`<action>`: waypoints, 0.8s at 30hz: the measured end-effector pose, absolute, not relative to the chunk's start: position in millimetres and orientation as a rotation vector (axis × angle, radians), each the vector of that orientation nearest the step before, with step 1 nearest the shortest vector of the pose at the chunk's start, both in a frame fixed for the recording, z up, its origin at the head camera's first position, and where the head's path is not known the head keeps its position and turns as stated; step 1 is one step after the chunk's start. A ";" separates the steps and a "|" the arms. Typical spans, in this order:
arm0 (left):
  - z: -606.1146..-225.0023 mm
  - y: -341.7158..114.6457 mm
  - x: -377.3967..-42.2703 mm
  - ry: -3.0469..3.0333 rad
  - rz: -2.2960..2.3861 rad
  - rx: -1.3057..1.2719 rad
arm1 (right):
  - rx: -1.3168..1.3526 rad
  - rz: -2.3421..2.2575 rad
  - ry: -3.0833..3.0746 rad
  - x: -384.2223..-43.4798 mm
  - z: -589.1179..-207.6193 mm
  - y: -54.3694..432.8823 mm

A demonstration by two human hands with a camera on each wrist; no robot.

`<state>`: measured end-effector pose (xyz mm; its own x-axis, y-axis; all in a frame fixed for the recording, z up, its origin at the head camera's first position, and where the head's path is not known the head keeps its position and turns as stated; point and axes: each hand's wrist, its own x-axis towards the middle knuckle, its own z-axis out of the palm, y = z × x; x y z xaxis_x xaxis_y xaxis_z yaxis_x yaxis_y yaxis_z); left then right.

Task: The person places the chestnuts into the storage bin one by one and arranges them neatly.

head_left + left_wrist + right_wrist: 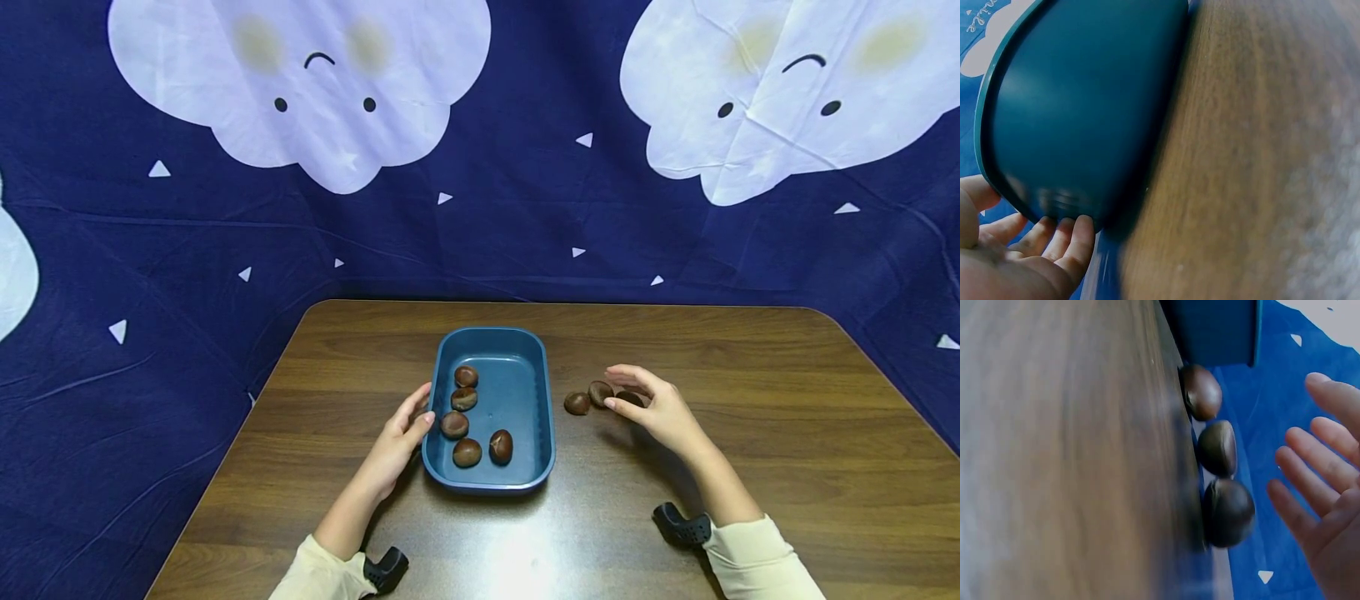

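“While the left hand (393, 446) rests at the tray (517, 383), what are its fingers (1084, 234) doing?”

“They are loosely bent and apart from the thumb, with their tips against the outer wall. The thumb's tip meets the rim.”

“And what lies in the tray?”

“Five chestnuts (467, 452). Four run in a crooked line along its left side, and the fifth lies just right of the nearest one.”

“Where is the right hand (663, 417)?”

“Over the counter (337, 433), to the right of the tray, just above three more chestnuts (577, 403).”

“Has it got hold of one?”

“No, its fingers are parted and hold nothing. The right wrist view shows a gap between them and the chestnuts.”

“How do those three sit?”

“In a row leading away from the tray, close together; I cannot tell whether they all touch. From the head view, the hand partly hides the farthest one.”

“What is around all this?”

“Pale sleeves (761, 554), a black device (682, 527) at each wrist, and, behind the counter, a blue cloth (450, 233) printed with white clouds (300, 50).”
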<state>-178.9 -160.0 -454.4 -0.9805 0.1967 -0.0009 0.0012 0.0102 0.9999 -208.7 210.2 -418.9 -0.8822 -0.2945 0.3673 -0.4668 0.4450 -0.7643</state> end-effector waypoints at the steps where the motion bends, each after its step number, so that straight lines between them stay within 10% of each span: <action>1: -454.4 -160.0 -179.0 2.127 2.108 0.212 | 0.662 1.404 -2.522 -209.2 -420.7 213.2; 24: -454.0 -160.3 -178.6 2.137 2.096 0.216 | 0.570 1.169 -2.704 -232.5 -475.5 255.8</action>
<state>-178.6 -160.3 -454.0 -0.9798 0.2000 0.0001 0.0040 0.0190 0.9998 -232.5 255.8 -475.5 -0.9183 -0.2857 0.2740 -0.3954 0.6262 -0.6720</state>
